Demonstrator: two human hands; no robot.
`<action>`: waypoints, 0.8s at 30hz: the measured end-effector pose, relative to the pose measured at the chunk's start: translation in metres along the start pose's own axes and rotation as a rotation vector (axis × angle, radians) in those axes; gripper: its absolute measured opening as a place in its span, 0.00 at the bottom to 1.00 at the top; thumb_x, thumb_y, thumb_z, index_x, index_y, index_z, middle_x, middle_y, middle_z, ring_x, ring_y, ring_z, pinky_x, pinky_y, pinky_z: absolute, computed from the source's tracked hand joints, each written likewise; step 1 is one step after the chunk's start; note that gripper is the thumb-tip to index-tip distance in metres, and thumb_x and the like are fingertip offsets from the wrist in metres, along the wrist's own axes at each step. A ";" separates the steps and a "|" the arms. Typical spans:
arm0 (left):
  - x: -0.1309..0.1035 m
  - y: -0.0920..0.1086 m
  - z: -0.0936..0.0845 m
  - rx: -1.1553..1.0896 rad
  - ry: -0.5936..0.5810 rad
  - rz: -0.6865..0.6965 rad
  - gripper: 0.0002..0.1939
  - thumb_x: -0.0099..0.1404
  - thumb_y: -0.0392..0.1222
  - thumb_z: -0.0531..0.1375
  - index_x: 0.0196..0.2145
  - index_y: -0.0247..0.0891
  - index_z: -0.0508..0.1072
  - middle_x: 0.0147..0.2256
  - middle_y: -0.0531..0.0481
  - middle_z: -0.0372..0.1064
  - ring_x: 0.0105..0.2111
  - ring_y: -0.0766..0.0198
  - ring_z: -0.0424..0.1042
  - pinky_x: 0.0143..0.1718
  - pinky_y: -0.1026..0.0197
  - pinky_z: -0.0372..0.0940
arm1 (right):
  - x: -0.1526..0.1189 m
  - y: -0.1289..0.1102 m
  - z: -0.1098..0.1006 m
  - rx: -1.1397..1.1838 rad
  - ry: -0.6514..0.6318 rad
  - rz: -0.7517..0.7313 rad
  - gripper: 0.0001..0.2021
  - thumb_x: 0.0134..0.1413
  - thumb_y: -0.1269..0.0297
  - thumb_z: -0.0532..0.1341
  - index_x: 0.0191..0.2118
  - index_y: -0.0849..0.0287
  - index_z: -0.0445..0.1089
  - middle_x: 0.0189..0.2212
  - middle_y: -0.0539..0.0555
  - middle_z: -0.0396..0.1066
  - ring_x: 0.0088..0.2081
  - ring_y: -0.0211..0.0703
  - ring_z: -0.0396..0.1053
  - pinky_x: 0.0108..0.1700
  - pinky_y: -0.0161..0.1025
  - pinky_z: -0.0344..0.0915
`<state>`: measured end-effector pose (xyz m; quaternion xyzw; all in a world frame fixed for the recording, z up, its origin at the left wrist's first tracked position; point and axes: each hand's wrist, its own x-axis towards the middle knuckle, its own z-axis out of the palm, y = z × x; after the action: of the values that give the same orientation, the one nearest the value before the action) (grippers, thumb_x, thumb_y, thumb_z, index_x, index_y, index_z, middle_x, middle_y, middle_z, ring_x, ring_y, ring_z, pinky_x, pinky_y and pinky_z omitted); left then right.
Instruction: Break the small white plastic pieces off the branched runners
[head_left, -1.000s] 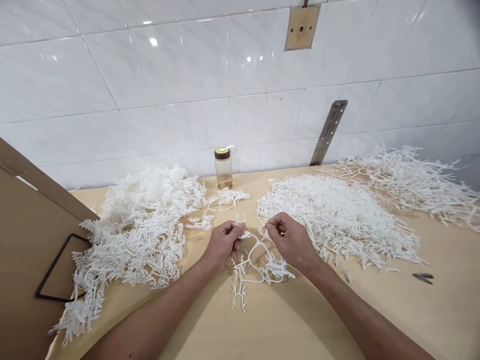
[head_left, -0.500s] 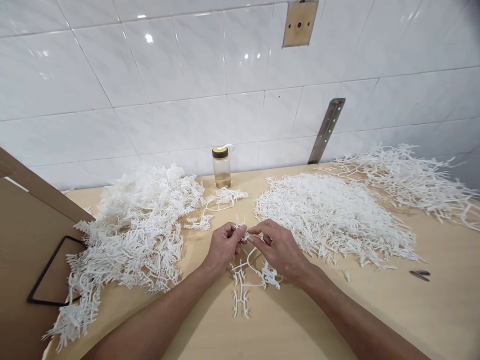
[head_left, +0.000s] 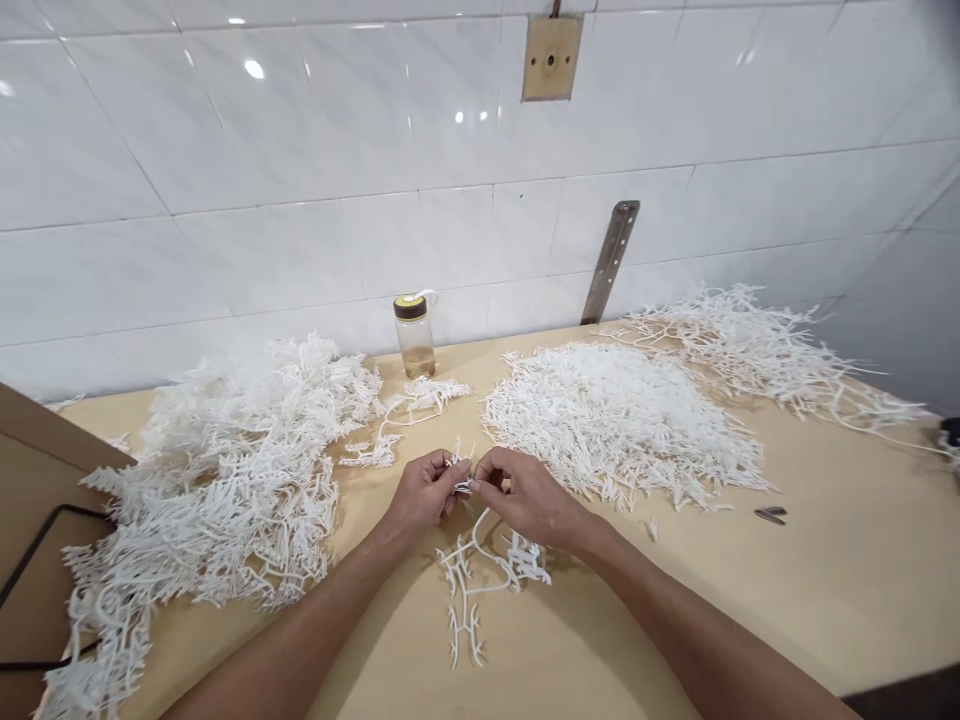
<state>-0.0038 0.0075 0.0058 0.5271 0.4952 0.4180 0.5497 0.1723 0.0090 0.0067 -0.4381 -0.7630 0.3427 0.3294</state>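
A white branched plastic sprue (head_left: 463, 590) hangs and lies below my hands, its thin twigs reaching toward me over the table. My left hand (head_left: 429, 488) is closed, thumb and fingers pinching the upper part of this piece, with small white tips poking up above the knuckles. Close against it, my right hand (head_left: 517, 492) pinches at the same spot with thumb and forefinger. What exactly lies between the right fingertips is too small to make out. Just behind my hands, a few loose white branched pieces (head_left: 405, 410) lie on the tabletop.
On the left rises a big heap of white branched pieces (head_left: 225, 480); on the right spreads a pile of small white bits (head_left: 622, 420), with longer branches (head_left: 750, 340) behind. A bottle (head_left: 415, 340) stands near the tiled wall. Small metal snips (head_left: 771, 515) lie at right.
The view has turned slightly right, so everything sits further left. My right fingers have curled in closer to the left thumb; both hands stay at the same piece.
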 end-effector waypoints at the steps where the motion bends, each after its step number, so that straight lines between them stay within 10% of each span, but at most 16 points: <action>1: 0.000 0.000 0.000 0.003 0.006 0.005 0.21 0.56 0.57 0.65 0.24 0.37 0.66 0.13 0.60 0.56 0.12 0.75 0.50 0.12 0.71 0.43 | 0.000 0.000 0.000 0.017 0.003 0.014 0.04 0.58 0.67 0.57 0.32 0.57 0.68 0.29 0.49 0.70 0.31 0.38 0.66 0.32 0.35 0.60; 10: 0.003 -0.003 0.003 0.003 0.082 0.006 0.21 0.55 0.59 0.64 0.26 0.36 0.67 0.20 0.55 0.68 0.13 0.75 0.54 0.11 0.72 0.45 | 0.005 -0.005 0.003 -0.103 0.123 -0.018 0.06 0.58 0.70 0.58 0.30 0.59 0.69 0.29 0.50 0.71 0.32 0.39 0.66 0.35 0.36 0.59; 24: 0.002 -0.003 0.005 0.025 0.153 0.005 0.19 0.56 0.57 0.63 0.24 0.38 0.66 0.11 0.60 0.56 0.10 0.75 0.49 0.11 0.72 0.44 | 0.002 -0.007 0.006 -0.082 0.076 -0.030 0.06 0.58 0.70 0.60 0.30 0.58 0.66 0.30 0.50 0.69 0.33 0.39 0.64 0.34 0.36 0.58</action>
<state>0.0016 0.0083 0.0025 0.5017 0.5398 0.4522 0.5024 0.1636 0.0068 0.0094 -0.4525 -0.7697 0.2894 0.3451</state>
